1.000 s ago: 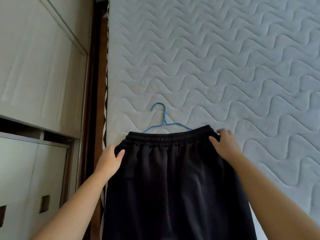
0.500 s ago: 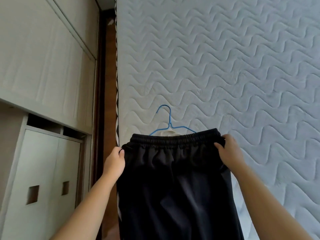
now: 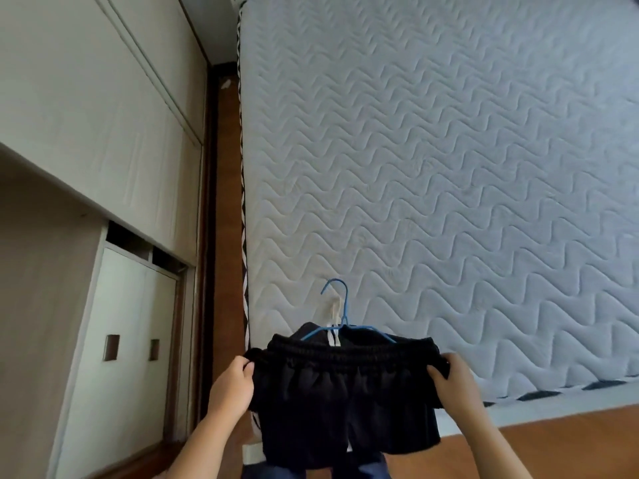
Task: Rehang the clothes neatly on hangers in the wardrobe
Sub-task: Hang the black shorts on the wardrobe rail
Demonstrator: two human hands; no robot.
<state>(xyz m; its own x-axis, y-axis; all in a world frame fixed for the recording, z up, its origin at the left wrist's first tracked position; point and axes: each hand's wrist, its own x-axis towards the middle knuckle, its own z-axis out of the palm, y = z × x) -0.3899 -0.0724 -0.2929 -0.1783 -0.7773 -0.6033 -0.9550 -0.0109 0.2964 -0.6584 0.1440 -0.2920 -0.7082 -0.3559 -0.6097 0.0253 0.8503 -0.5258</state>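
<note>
gripping black shorts [image 3: 345, 395] at waistband ends: left hand [image 3: 230, 388], right hand [image 3: 453, 382], over mattress [image 3: 432, 188] edge.

Black shorts [image 3: 345, 385], elastic waistband bunched (legs hanging), just below blue wire hanger [image 3: 340, 319] on mattress.

Head-worn view, down onto mattress [image 3: 449, 167]
</note>
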